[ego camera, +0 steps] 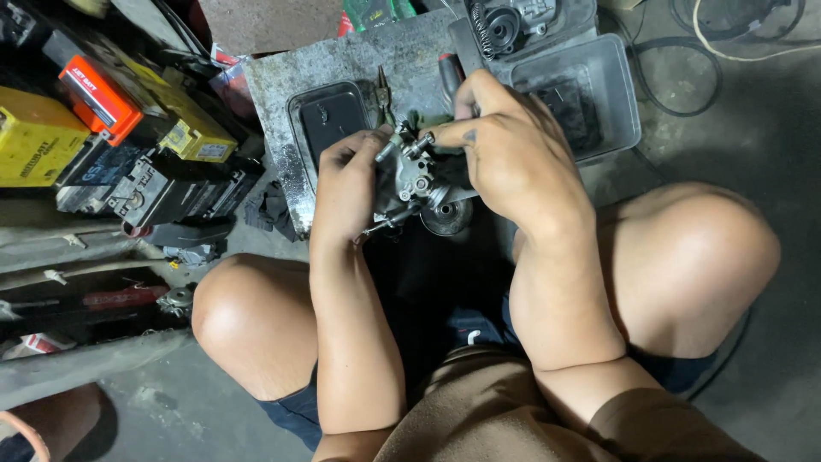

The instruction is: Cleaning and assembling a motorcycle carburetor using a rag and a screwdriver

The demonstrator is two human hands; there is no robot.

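Metal and grey, a small engine part (409, 184) with pipes and screws sits between the two hands, held just above the near edge of a low stone bench (342, 64). The left hand (346, 184) grips the left side of the engine part, with its fingers (355, 152) curled tight around it. The right hand (505, 154) comes over the top right of the engine part, and its fingers (445, 135) pinch a little piece at the top. Just under the engine part is a round metal disc (446, 216); I cannot tell if the two touch. Behind the engine part, on the bench, lie thin pliers (382, 92) with the tips pointing away. Left of the engine part, also on the bench, is a dark shallow tray (329, 120). Behind and to the right of the engine part is a clear plastic box (599, 94), and beyond that sits another box with a black round part and a spring (505, 26) inside. Far left of the engine part, well apart from it, boxes are stacked on the floor: a yellow one (34, 137), an orange one (98, 94) and black ones (162, 188). Near to the camera from the engine part are the person's bare knees, one on each side.
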